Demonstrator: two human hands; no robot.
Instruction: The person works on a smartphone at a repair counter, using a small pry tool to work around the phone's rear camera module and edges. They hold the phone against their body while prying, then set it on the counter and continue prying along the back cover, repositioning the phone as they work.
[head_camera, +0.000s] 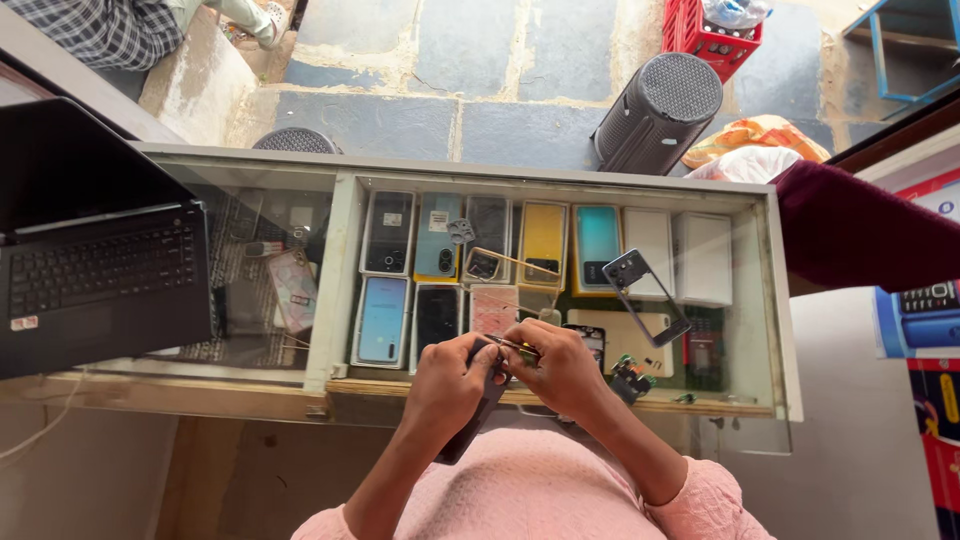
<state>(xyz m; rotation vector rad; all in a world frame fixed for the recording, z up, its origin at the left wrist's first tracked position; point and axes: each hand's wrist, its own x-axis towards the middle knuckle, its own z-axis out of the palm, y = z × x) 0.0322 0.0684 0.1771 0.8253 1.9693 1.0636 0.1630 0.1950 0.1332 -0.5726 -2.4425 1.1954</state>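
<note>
A black laptop (95, 265) is sitting open at the counter's left. The left hand (450, 385) is gripping a dark phone (478, 415) over the glass counter's (560, 180) front edge, while the right hand (565, 370) is pinching tweezers (515, 348) at its top. A slip could scratch the phone or drop a tiny part.

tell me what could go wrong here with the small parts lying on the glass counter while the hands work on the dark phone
1. The left hand grips the dark slim phone beyond the counter's near edge, over the lap; a slip could drop it.
2. The right hand works thin metal tweezers against it; a slip might scratch the phone or jab a finger.
3. The small green and black loose parts and the grey phone frame lie near the right forearm on the glass display counter; a sweep could knock them off.
</note>
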